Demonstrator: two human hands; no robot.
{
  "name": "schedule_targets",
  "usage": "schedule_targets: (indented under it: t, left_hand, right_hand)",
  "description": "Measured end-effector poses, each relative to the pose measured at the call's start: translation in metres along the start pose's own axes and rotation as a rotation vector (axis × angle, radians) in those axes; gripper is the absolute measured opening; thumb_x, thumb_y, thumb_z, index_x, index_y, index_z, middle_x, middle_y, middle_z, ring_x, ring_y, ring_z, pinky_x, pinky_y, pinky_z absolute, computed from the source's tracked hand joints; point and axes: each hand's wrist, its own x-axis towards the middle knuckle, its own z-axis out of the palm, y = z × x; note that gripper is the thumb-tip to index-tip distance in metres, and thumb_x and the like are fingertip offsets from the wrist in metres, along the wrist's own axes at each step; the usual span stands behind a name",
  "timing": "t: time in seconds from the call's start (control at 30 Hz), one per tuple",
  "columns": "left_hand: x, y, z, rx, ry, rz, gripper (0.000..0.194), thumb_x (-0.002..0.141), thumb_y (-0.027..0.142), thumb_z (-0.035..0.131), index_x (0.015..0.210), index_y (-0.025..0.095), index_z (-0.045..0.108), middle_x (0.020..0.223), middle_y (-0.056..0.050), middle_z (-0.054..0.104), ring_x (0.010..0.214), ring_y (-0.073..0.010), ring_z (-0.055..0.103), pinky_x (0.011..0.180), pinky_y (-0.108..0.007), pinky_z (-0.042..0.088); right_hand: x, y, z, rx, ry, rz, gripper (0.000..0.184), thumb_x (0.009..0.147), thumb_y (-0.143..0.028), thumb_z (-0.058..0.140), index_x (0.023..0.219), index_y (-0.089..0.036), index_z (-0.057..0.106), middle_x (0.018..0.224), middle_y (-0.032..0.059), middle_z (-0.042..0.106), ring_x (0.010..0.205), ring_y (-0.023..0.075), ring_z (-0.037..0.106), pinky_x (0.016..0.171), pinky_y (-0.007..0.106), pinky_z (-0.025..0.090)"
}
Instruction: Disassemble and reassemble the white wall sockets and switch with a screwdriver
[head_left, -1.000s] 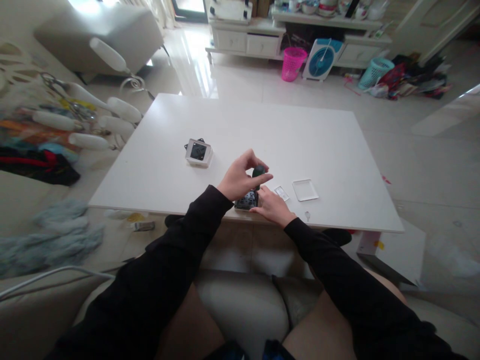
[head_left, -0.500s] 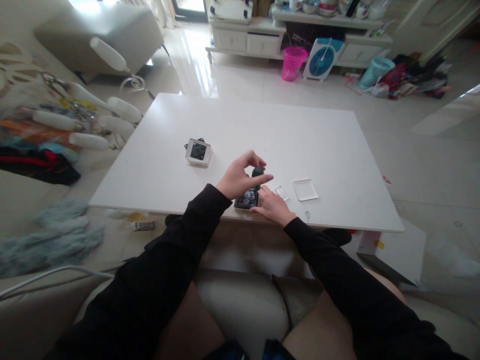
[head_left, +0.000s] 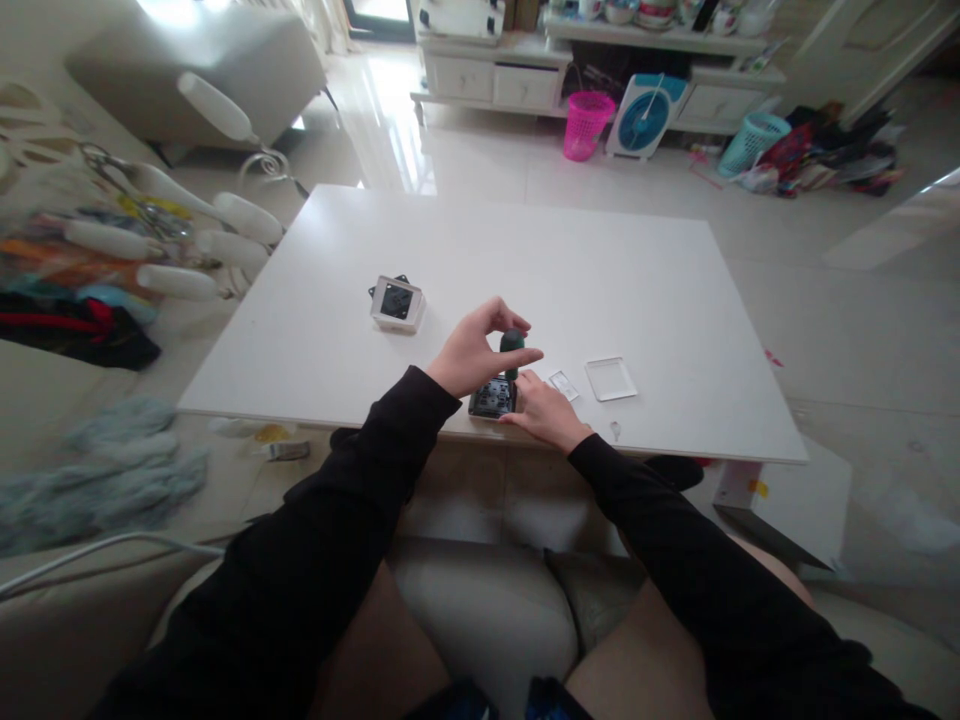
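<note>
My left hand [head_left: 480, 345] is around the dark green handle of a screwdriver [head_left: 512, 347], held upright with thumb and fingers on either side. Beneath it, at the table's near edge, lies a small square black case [head_left: 491, 398] with detailed inner parts. The screwdriver's tip is hidden. Gripping the case's right side, my right hand [head_left: 546, 408] has its fingers at the far corner and the thumb at the near one. Just right of that hand lie a small clear rectangular piece [head_left: 564, 386], a clear square cover [head_left: 610, 379] and a tiny clear bit [head_left: 616, 430].
On the white table [head_left: 510, 250], a clear box with a black square part [head_left: 397, 303] stands to the left. A lamp with white shades [head_left: 247, 218] reaches near the table's left side. Beyond are a pink basket [head_left: 587, 127] and a blue fan [head_left: 646, 116].
My left hand and the screwdriver handle have shifted very slightly left, with the handle tilting a little. My right hand and the case stay in place.
</note>
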Motion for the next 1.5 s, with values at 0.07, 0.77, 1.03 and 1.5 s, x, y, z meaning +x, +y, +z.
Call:
schedule_targets:
  t: [0.07,0.77,1.03,1.5]
  left_hand:
    - [-0.0007,-0.0001,0.0006,-0.03,0.02,-0.018,0.046,0.073,0.032,0.085,0.1,0.02,0.05,0.091,-0.005,0.071,0.081,-0.0145,0.065,0.071,-0.029,0.058]
    - [0.0,0.0001,-0.0039,-0.208,-0.223,-0.122,0.03,0.085,0.033,0.069,0.11,0.017,0.06,0.111,-0.01,0.066,0.107,-0.0237,0.066,0.08,-0.038,0.063]
    - [-0.0021,-0.0042,-0.0031,-0.069,-0.086,-0.088,0.047,0.076,0.026,0.082,0.108,0.02,0.049,0.095,-0.005,0.072,0.088,-0.0175,0.07,0.08,-0.035,0.059]
    - [-0.0021,-0.0031,-0.0055,-0.057,-0.133,-0.082,0.05,0.075,0.021,0.08,0.113,0.021,0.047,0.097,-0.005,0.073,0.092,-0.0184,0.071,0.082,-0.036,0.058]
  right_hand:
    - [0.0,0.0005,0.0004,0.008,0.009,-0.01,0.059,0.081,-0.045,0.083,0.127,-0.019,0.056,0.13,0.0121,0.06,0.106,0.0288,0.069,0.085,0.037,0.054]
    - [0.0007,-0.0022,-0.0025,0.037,-0.018,0.011,0.059,0.082,-0.044,0.082,0.13,-0.018,0.058,0.133,0.015,0.059,0.112,0.0304,0.068,0.093,0.04,0.055]
    - [-0.0009,-0.0008,-0.0011,0.028,-0.003,-0.006,0.062,0.082,-0.043,0.082,0.133,-0.02,0.055,0.134,0.0133,0.06,0.11,0.0305,0.068,0.089,0.039,0.055]
    - [-0.0002,-0.0014,-0.0013,0.026,0.001,-0.005,0.063,0.081,-0.043,0.083,0.131,-0.019,0.055,0.135,0.0142,0.06,0.112,0.0315,0.068,0.089,0.039,0.055]
